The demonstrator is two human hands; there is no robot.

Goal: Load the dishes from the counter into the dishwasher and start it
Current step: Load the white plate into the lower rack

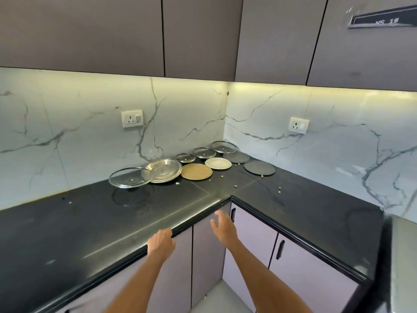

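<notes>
The dishes lie flat in the back corner of the black stone L-shaped counter [90,224], close to the marble-patterned wall. Nearest the left end is a large clear glass lid with a metal rim [129,177]; a round stainless-steel plate [164,170] overlaps its right edge. Further right lie a tan round plate [196,171], a white round plate [218,163], two dark round mesh discs [259,168] and three smaller glass lids [204,152] along the back edge. Small crumbs are scattered near the inner corner.

The left hand [160,241] rests at the counter's front edge, fingers curled over the lip, holding no dish. The right hand [223,227] hovers in front of the cabinet doors below the inner corner, fingers spread and relaxed, empty.

Handling assessment: the glass lids are probably heavy for their size, rigid, smooth and breakable; each should be lifted by the metal rim. The steel plate is likely light, stiff and slippery; its raised edge gives the grip. As it overlaps the glass lid, it should be lifted first. The dishwasher is not in view.
</notes>
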